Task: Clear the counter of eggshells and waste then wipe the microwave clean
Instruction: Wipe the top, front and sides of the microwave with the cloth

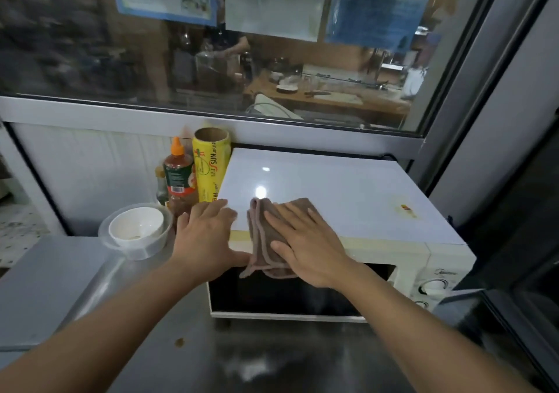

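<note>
- Two bare forearms reach up from the bottom of the frame across a steel counter (145,347), where one small brown speck (179,342) lies at lower left of centre.
- The right hand (305,244), fingers straight and spread, presses a folded brown cloth (266,241) flat on the front edge of the microwave (332,193), apparently for a wiping stroke; the cloth's lower edge droops over the dark door.
- The left hand (208,238) rests flat on the microwave's left front corner, fingers spread and holding nothing, likely steadying the appliance.
- The microwave sits right of centre, its glossy white top reflecting ceiling lights; a small yellowish-red mark (406,209) shows toward its right side, and the cream front carries dials at far right.
- Left of it stand a yellow wrap roll (208,168), a red sauce bottle (179,177) and a white bowl (136,226) nested in a clear container.
- No eggshells are visible, so the wiping stage seems under way.
</note>
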Tool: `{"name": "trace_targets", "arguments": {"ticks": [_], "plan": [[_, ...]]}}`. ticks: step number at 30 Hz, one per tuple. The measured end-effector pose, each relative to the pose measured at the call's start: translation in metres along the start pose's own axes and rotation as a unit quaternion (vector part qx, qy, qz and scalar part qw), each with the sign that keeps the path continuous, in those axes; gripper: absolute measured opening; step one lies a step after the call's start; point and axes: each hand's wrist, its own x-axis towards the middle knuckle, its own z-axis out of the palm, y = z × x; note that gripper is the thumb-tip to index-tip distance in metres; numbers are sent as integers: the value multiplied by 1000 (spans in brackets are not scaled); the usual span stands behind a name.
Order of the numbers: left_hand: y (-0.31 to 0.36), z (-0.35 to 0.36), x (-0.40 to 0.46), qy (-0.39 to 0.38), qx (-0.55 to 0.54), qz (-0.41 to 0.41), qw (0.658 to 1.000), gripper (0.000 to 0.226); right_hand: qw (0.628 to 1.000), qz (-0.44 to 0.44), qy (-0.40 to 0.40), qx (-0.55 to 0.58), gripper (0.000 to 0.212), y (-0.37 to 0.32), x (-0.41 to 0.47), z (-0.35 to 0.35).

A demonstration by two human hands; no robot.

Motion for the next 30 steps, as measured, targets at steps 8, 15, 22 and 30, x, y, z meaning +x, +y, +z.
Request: {"name": "trace_targets", "arguments": {"ticks": [8,15,22,30], "plan": [[45,9,26,-53,12,15,998,100,978,197,-13,68,53,148,-49,-15],[46,8,30,-33,30,4,999,102,986,156,-20,57,58,107,45,-5],[50,8,28,-31,-20,-30,999,115,983,-141,16,114,54,83,13,-8],[50,6,29,-47,28,-31,998,108,991,117,-22,55,52,122,57,-11]]}}
